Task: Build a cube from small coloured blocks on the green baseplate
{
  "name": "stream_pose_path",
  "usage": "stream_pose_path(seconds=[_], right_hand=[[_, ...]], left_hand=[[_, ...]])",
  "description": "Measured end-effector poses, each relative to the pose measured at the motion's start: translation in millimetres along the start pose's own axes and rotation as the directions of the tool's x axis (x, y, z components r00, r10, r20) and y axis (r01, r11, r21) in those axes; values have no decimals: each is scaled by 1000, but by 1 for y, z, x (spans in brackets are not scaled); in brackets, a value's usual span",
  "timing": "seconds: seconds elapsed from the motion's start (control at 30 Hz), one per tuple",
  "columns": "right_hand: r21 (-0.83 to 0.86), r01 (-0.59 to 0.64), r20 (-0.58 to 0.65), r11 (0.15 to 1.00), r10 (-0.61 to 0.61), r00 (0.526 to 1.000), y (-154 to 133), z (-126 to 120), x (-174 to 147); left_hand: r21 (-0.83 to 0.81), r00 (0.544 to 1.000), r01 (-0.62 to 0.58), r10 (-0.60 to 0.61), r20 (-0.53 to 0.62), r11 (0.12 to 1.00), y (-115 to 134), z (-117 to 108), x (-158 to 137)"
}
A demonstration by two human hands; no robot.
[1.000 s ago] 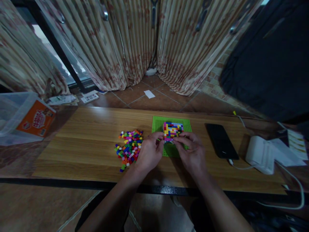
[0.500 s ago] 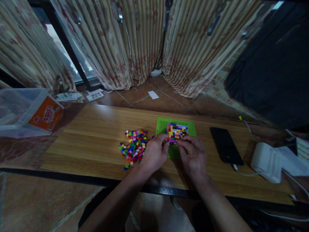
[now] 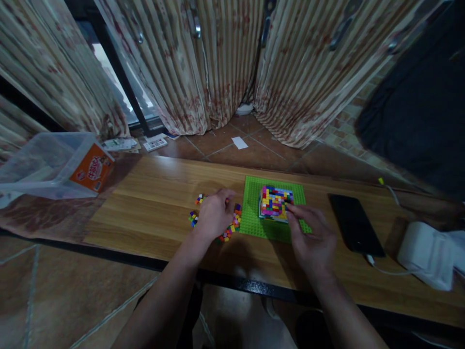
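Observation:
My left hand (image 3: 215,214) is over the pile of small loose toy bricks (image 3: 235,220), its fingers partly curled and apart, hiding much of the pile. Beside the pile, a green studded baseplate (image 3: 250,213) lies on the table. A low rectangular block of many-coloured bricks (image 3: 274,201) stands on it. At the block's right front corner is my right hand (image 3: 314,240), with thumb and forefinger pinched together. Whatever lies between those fingertips is too small to make out.
On the wooden table (image 3: 145,203), a black phone (image 3: 356,225) with a white cable lies right of the baseplate, near a white device (image 3: 425,252). A clear plastic bin (image 3: 47,165) with an orange label stands at the left. Curtains (image 3: 225,72) hang behind.
My left hand has left the brick block and moved left onto the loose bricks. My right hand has shifted to the block's right corner. The view has turned slightly left.

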State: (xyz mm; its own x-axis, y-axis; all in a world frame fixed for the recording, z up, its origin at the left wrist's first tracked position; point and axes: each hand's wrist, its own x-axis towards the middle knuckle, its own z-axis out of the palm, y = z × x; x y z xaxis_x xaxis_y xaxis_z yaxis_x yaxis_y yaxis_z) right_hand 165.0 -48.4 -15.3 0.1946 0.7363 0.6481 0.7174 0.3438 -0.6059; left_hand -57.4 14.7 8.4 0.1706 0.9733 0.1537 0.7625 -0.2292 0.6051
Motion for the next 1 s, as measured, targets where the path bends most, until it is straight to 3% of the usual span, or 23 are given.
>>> stream_pose_path(seconds=[0.27, 0.8, 1.0], right_hand=[[12, -23, -2, 1000, 23, 1000, -4, 3, -1], [46, -25, 20, 999, 24, 1000, -7, 1, -1], [38, -67, -1, 997, 67, 998, -8, -4, 3]], left_hand=[[202, 979, -196, 181, 89, 960, 4, 11, -1], [434, 997, -54, 26, 70, 899, 25, 24, 3], [383, 997, -18, -13, 78, 924, 21, 19, 6]])
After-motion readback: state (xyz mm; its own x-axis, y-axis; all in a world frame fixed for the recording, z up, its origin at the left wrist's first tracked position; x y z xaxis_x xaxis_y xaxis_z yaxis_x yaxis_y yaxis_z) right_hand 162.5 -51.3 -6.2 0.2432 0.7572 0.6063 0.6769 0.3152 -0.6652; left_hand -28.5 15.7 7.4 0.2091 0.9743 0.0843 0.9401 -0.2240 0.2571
